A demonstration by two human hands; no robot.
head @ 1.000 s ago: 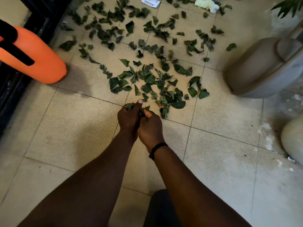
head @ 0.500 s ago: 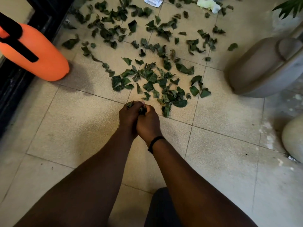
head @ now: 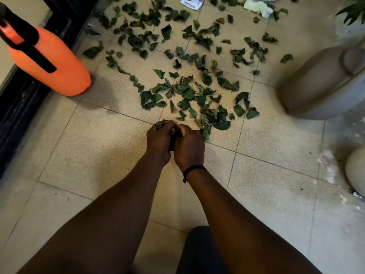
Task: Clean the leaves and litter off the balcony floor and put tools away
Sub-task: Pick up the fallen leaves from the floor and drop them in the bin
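Green leaves (head: pixel 189 93) lie scattered over the beige tiled floor (head: pixel 94 155), thickest just beyond my hands. My left hand (head: pixel 159 140) and my right hand (head: pixel 189 146) are pressed side by side at the near edge of the pile, fingers curled round a small bunch of leaves (head: pixel 161 123) that pokes out above the left thumb and between the two hands. A black band circles my right wrist. Paper scraps (head: pixel 191 1) and a crumpled pale wad (head: pixel 256 5) lie at the far edge among more leaves.
An orange sprayer bottle with a black handle (head: pixel 49 62) stands at the left by a dark door frame (head: pixel 17 99). A grey bin (head: pixel 324 82) lies on its side at the right, a pale pot (head: pixel 356 171) below it, plant fronds (head: pixel 353 10) above.
My two hands have closed tighter together on the gathered leaves; the left thumb, raised a second ago, now lies folded down. The hands stay at the same spot.
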